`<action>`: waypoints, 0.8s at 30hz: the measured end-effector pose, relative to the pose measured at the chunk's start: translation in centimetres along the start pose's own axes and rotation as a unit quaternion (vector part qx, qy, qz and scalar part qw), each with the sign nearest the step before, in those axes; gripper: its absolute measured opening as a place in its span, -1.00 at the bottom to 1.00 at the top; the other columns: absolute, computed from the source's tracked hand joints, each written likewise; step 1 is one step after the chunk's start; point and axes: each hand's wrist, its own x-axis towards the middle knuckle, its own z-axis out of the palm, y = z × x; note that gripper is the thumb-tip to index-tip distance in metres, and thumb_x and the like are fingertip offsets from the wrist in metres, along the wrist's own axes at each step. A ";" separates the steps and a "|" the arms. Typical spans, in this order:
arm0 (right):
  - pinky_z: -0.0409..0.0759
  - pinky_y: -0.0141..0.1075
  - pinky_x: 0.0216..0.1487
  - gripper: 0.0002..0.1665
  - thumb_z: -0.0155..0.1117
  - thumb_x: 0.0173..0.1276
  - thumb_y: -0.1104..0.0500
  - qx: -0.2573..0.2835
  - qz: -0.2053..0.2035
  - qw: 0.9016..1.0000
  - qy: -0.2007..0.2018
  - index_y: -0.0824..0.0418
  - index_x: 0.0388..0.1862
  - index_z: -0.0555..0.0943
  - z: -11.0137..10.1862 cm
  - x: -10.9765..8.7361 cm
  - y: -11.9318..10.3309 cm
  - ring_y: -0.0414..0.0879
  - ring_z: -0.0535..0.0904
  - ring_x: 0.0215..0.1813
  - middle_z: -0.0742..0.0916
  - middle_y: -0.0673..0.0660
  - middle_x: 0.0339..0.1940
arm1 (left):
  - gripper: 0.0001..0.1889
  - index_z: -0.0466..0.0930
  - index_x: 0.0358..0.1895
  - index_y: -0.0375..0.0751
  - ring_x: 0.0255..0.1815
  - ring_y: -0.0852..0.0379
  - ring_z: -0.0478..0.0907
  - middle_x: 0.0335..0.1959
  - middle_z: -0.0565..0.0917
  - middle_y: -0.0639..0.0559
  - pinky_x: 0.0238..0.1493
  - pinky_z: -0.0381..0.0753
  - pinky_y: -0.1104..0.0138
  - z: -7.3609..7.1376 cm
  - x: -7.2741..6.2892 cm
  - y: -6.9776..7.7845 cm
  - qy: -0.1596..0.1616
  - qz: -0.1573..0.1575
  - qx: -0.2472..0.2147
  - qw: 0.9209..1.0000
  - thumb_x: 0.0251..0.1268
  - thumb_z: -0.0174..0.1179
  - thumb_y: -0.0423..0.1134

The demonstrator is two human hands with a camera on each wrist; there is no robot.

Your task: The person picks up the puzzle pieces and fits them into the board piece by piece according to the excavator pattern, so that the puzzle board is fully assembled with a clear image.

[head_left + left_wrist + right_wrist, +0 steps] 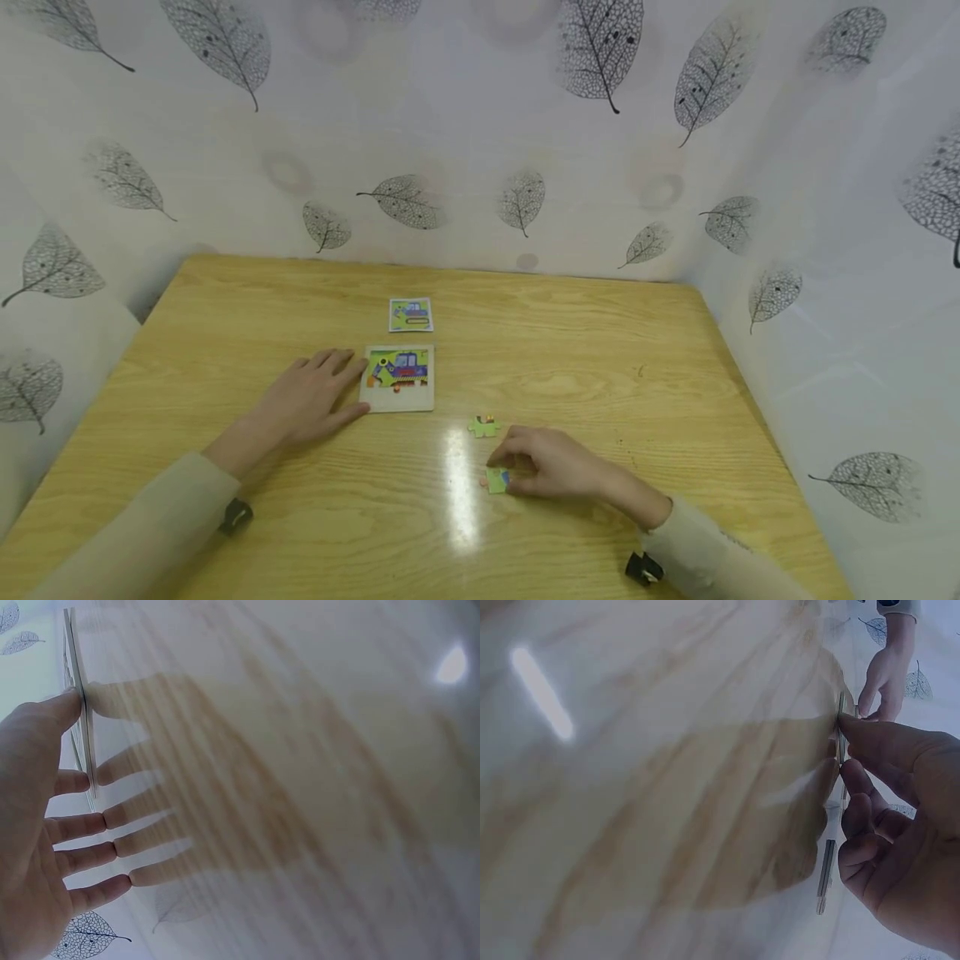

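A square puzzle board [397, 401] with a partly filled picture of a blue digger lies left of centre. My left hand [307, 400] rests on the table beside it, thumb and index fingertips at its left edge, the other fingers spread. In the left wrist view the board [84, 712] appears edge-on by the thumb. My right hand [555, 462] pinches a green and blue puzzle piece [497, 479] between thumb and index finger, low over the table. Just beyond it lies another green puzzle piece [484, 427].
Behind the board lies a small picture card [411, 315] showing a similar digger. The wooden table [585, 350] meets leaf-patterned walls [465, 142] at its back and sides. A bright light reflection crosses the table between the hands.
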 end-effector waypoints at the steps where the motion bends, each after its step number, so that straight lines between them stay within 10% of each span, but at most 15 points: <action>1: 0.67 -0.47 0.01 -0.61 0.54 0.34 0.10 -0.002 0.001 1.000 0.000 0.00 0.14 0.76 0.1 0.0 0.0 -0.36 0.64 -0.05 0.77 -0.10 -0.02 | -0.23 0.38 0.57 -0.19 0.51 -0.39 0.42 0.52 0.46 -0.37 0.40 0.53 -0.33 0.0 0.0 0.0 0.000 -0.001 0.000 1.000 0.53 0.12 0.26; 14: 0.52 -0.55 -0.21 -0.59 0.56 0.32 0.00 -0.013 0.026 1.000 0.005 0.01 0.12 0.74 0.3 0.6 -0.8 -0.44 0.51 -0.25 0.72 -0.15 -0.25 | -0.23 0.37 0.58 -0.19 0.51 -0.40 0.42 0.52 0.45 -0.38 0.41 0.52 -0.33 -0.1 0.0 0.1 -0.004 -0.002 -0.003 1.000 0.54 0.11 0.26; 24: 0.65 -0.50 -0.04 -0.61 0.50 0.39 0.06 -0.022 0.008 0.999 -0.028 -0.04 0.18 0.74 -0.8 0.9 -0.3 -0.39 0.62 -0.09 0.77 -0.12 -0.07 | -0.23 0.37 0.58 -0.19 0.52 -0.40 0.41 0.53 0.44 -0.38 0.43 0.49 -0.35 -0.2 0.0 0.2 -0.010 -0.006 -0.006 1.000 0.53 0.12 0.26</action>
